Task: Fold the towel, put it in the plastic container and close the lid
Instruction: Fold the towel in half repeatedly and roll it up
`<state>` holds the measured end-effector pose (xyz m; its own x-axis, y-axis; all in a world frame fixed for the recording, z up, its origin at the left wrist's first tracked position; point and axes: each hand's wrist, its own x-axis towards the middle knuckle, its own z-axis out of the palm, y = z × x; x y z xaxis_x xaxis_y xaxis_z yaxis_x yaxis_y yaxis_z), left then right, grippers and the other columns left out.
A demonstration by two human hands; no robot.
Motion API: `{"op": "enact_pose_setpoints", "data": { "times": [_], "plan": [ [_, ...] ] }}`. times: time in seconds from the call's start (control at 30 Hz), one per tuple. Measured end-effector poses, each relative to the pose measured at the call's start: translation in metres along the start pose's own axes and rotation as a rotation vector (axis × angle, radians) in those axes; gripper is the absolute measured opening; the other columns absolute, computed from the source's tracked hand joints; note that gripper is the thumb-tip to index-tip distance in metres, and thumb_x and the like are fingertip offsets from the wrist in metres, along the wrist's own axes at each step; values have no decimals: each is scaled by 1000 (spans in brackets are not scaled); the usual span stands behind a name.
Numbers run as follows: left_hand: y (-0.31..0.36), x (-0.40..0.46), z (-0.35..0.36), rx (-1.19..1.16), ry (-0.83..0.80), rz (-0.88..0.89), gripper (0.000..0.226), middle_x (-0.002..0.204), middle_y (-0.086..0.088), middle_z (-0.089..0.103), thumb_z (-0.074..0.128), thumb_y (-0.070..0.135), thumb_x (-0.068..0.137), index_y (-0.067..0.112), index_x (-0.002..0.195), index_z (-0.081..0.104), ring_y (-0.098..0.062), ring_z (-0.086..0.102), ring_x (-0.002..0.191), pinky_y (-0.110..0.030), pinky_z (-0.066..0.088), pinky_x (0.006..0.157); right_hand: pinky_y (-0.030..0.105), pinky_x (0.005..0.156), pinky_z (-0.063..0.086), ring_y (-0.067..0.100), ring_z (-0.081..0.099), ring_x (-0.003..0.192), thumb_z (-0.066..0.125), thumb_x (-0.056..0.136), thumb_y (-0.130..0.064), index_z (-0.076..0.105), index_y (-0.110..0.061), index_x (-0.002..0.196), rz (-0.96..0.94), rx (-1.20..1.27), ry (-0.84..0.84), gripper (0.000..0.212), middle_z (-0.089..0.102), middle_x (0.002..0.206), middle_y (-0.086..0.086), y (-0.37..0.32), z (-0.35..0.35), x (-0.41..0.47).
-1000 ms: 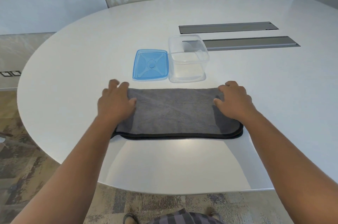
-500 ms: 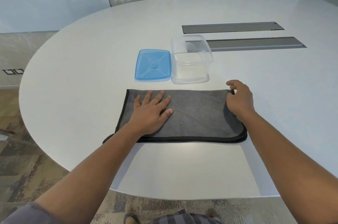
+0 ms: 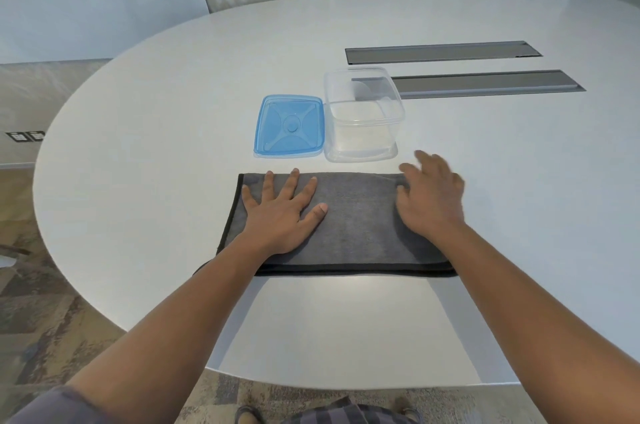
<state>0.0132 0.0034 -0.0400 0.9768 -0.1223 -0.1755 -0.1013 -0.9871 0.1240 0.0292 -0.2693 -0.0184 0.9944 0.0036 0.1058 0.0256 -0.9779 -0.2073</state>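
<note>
A grey towel (image 3: 360, 219), folded once, lies on the table (image 3: 173, 94) before an open container (image 3: 363, 115). Left hand (image 3: 282, 212) presses flat; right hand (image 3: 431, 197), fingers loose, holds nothing. Next likely a second fold.

The towel (image 3: 360, 216) is matt grey cloth with a darker stitched edge; the container (image 3: 363, 133) is clear glossy plastic, the lid (image 3: 289, 126) translucent blue plastic, the table (image 3: 173, 105) smooth, faintly shiny white
</note>
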Motion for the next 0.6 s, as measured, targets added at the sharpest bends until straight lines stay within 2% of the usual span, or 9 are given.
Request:
{"op": "enact_pose_setpoints", "data": {
  "times": [0.13,0.3,0.47,0.6],
  "plan": [
    [1,2,0,1,11,-31,76,171,13,-12,4,84,88,54,157,-6,-36,-17,156,-75,-11,115,56,125,6,31,-2,160,29,103,-59,26,-30,163,-107,-7,-222,66,8,175,3,-31,12,-14],
    [-10,9,-4,-54,34,-44,72,172,11,-7,0,80,92,53,158,0,-34,-14,157,-74,-10,115,60,124,-2,30,-10,160,12,93,-81,4,-40,165,-79,-71,-306,83,-5,175,-3,-25,22,-18],
    [-18,6,-3,42,49,-63,85,172,9,-6,1,89,84,50,159,-3,-33,-10,158,-71,-10,116,53,127,-3,29,-10,160,8,91,-84,1,-31,166,9,-100,-261,92,-7,175,5,-5,18,-26],
    [-15,-2,-2,71,146,1,79,172,7,5,2,80,93,43,161,10,-33,-2,158,-69,-12,117,52,128,-1,30,-5,161,6,94,-77,4,-17,167,86,-159,-207,94,-1,175,11,-3,17,-34]
  ]
}}
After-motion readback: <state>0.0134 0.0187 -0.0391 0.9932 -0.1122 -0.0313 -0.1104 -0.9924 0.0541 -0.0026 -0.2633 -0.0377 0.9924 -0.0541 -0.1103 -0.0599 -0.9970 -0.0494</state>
